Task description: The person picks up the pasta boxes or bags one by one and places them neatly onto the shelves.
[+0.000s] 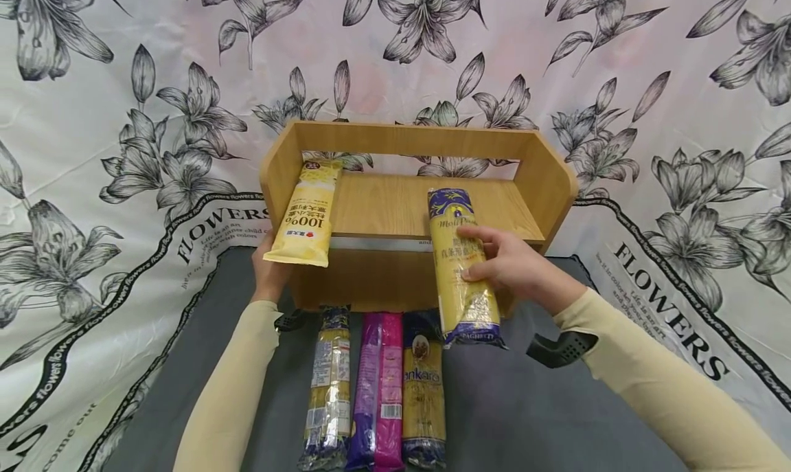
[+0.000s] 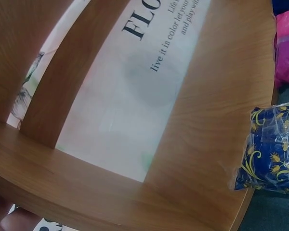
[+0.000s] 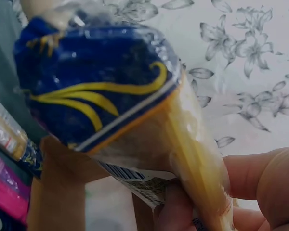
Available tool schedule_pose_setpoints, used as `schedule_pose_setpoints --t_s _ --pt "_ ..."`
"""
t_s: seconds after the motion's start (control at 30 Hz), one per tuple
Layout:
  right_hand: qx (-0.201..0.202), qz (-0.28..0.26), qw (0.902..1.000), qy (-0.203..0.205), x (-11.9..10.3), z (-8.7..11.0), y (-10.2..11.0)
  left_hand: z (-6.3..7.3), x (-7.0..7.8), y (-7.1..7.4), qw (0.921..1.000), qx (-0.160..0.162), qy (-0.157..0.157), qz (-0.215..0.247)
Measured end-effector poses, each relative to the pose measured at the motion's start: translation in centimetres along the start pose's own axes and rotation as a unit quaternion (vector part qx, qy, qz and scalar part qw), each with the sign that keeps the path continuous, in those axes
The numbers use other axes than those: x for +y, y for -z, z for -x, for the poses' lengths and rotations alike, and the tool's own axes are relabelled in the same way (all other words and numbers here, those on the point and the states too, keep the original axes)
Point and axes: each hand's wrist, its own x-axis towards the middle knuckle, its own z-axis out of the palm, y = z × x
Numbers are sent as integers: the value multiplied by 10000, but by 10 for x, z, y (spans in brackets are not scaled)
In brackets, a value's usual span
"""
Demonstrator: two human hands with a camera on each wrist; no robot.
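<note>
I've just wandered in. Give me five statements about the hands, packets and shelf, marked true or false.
1. The right hand holds a blue-ended packet. True.
2. The left hand is at the left side of the shelf. True.
3. Every packet is on the shelf. False: of five, only the pale yellow packet lies there.
4. On the table, the pink-and-purple packet lies between the white-labelled packet and the Ankara packet. True.
5. The table is bright red. False: it is dark grey.
</note>
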Motion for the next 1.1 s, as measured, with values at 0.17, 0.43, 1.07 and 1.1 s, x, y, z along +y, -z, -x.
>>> schedule_pose_setpoints --t_s 0.17,0.43,1.07,1.1 --pt "26 -120 9998 -156 -6 -31 -14 -1 -2 -1 10000 -25 -18 -23" --pt "196 -477 9984 -233 -18 -70 -34 -1 -2 0 10000 -1 -31 -75" --pt "368 -717 9967 -58 -43 -138 -66 0 1 0 9998 86 -59 145" --pt "346 -786 9963 -40 -43 -140 -67 1 0 0 9998 89 -47 168"
